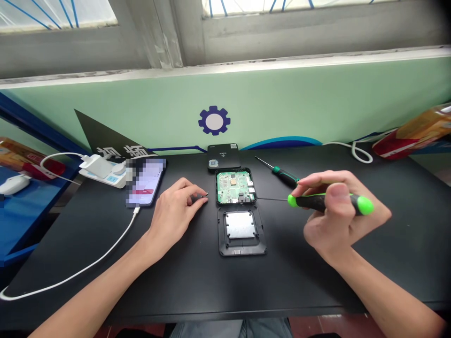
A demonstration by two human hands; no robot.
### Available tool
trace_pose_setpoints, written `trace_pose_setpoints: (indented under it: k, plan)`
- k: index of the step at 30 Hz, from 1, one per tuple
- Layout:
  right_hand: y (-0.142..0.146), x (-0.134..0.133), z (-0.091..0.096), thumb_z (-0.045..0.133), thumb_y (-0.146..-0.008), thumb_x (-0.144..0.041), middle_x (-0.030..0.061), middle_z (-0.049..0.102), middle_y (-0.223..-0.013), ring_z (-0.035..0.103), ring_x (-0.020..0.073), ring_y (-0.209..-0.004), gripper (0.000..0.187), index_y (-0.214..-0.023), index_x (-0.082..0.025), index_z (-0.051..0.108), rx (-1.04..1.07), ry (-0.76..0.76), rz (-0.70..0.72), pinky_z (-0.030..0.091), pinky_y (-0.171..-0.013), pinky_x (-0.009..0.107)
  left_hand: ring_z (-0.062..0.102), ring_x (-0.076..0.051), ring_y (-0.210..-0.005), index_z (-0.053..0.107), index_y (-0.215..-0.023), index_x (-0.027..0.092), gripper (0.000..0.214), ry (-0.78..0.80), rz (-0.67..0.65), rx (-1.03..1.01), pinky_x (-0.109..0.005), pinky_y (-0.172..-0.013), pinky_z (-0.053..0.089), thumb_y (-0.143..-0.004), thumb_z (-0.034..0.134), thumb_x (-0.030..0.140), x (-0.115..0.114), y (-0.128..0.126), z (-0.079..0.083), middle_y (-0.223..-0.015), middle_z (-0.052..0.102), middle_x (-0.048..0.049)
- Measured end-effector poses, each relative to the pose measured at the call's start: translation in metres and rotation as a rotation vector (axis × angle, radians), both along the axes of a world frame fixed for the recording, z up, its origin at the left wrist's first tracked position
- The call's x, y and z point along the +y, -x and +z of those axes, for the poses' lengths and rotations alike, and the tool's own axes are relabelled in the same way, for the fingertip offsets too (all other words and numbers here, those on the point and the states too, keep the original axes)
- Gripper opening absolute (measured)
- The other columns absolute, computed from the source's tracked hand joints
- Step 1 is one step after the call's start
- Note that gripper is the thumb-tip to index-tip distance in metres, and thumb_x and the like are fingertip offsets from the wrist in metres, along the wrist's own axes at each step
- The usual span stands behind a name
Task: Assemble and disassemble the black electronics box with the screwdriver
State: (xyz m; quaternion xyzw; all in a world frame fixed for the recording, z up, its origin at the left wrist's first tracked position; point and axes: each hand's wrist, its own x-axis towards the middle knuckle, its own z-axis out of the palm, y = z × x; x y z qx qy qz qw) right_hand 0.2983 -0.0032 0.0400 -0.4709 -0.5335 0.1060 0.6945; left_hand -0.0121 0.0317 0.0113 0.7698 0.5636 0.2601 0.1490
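Observation:
My right hand [338, 213] is closed around a black screwdriver with green ends [327, 202], its thin shaft pointing left toward an opened black device holding a green circuit board [235, 187]. In front of that lies the device's other shell half with a grey metal plate [241, 229]. My left hand [176, 211] rests on the black table [317, 277] left of the board, its fingertips pinched on a tiny dark part [204, 196], likely a screw.
A second green-handled screwdriver [283, 174] lies behind my right hand. A small black box [223, 156] sits at the back. A phone [145, 181] on a white cable and a white power strip [105, 171] are at the left. Orange packaging [416, 131] lies at the far right.

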Motion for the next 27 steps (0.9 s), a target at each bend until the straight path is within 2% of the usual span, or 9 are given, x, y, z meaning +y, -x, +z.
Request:
trace_pose_setpoints:
  k: [4,11,20,27]
  plan:
    - [0.0041,0.0073,0.0081,0.067,-0.105,-0.033,0.0032,0.069,-0.063,0.065,0.0224,-0.049,0.031,-0.082,-0.028,0.088,0.112,-0.012,-0.013,0.048,-0.043,0.038,0.069,-0.016,-0.072,0.088,-0.105,0.029,0.007,0.007,-0.035,-0.004,-0.034,-0.072,0.049,-0.105,0.081,0.031,0.001,0.0007,-0.0029,-0.114,0.079,-0.0012]
    - [0.0018,0.0101,0.0067,0.065,-0.104,-0.034,0.0023,0.069,-0.061,0.063,0.0209,-0.046,0.034,-0.079,-0.029,0.088,0.151,0.039,-0.004,0.048,-0.039,0.035,0.073,-0.019,-0.078,0.086,-0.104,0.027,0.01,0.008,-0.055,-0.006,-0.033,-0.074,0.049,-0.108,0.077,0.027,0.0011,-0.0009,-0.0029,-0.113,0.084,-0.0012]
    - [0.0029,0.0113,0.0066,0.066,-0.102,-0.032,0.0014,0.068,-0.06,0.064,0.0199,-0.046,0.032,-0.079,-0.027,0.087,0.125,-0.001,0.014,0.048,-0.038,0.033,0.073,-0.02,-0.083,0.082,-0.106,0.025,0.01,0.039,-0.064,-0.001,-0.034,-0.076,0.05,-0.11,0.073,0.024,0.0008,-0.002,-0.003,-0.112,0.08,-0.0021]
    - [0.0024,0.0115,0.0065,0.066,-0.102,-0.032,0.0006,0.069,-0.061,0.063,0.0203,-0.046,0.032,-0.078,-0.029,0.087,0.116,-0.02,0.028,0.049,-0.038,0.035,0.074,-0.023,-0.091,0.076,-0.108,0.022,0.018,0.047,-0.133,0.023,-0.037,-0.078,0.053,-0.115,0.059,0.025,0.0003,-0.0023,0.0004,-0.114,0.076,-0.0065]
